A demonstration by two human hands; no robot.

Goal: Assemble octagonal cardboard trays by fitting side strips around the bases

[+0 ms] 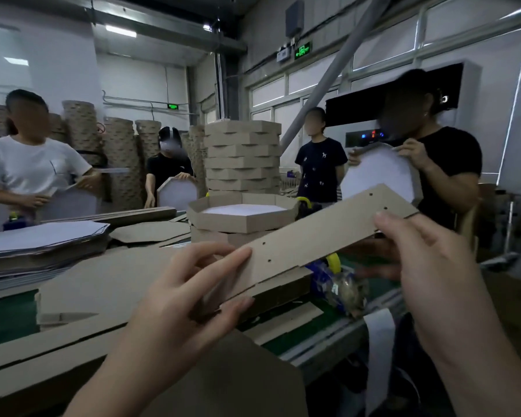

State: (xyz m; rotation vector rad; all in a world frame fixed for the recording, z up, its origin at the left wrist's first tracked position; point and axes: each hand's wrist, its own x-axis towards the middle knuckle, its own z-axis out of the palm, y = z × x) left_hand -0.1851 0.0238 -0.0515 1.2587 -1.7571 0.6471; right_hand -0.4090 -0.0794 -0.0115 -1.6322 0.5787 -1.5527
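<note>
Two hands are holding a long cardboard strip (313,236) in the air above the desk (3,320), its length slanting up from left to right. The left hand (175,296) is pinching the lower end between thumb and fingers; the right hand (418,254) is gripping the upper end (thumb on the near face). Behind, a finished tray (223,219) is sitting on a stack, and white-faced bases (42,239) are lying piled at the left.
</note>
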